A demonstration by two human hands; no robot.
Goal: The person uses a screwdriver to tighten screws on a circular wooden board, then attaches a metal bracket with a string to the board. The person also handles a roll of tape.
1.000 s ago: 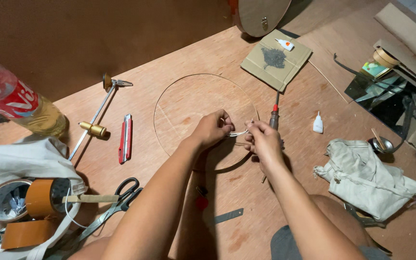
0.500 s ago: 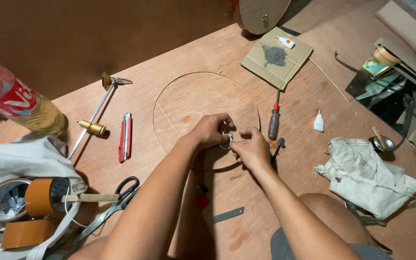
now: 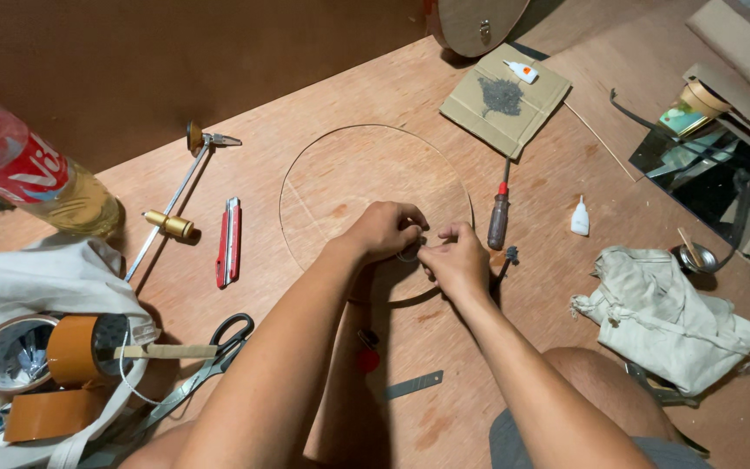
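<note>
My left hand (image 3: 384, 230) and my right hand (image 3: 456, 259) meet fingertip to fingertip over the near edge of a round plywood disc (image 3: 366, 174) lying on the wooden floor. Together they pinch a small dark ring-like piece (image 3: 410, 253), mostly hidden by the fingers. A screwdriver (image 3: 499, 217) with a dark handle and red collar lies just right of my right hand. A small dark screw-like bit (image 3: 511, 255) rests by my right knuckles.
A red utility knife (image 3: 229, 241), a compass-like metal tool (image 3: 177, 201), scissors (image 3: 219, 347) and brown tape rolls (image 3: 75, 352) lie left. A bottle (image 3: 32, 178) stands far left. A cardboard square (image 3: 505, 98), glue bottle (image 3: 580, 217) and cloth (image 3: 670, 317) lie right.
Both hands have drawn closer together and shifted slightly left over the disc's edge; the pale strand stretched between them a second ago is no longer visible.
</note>
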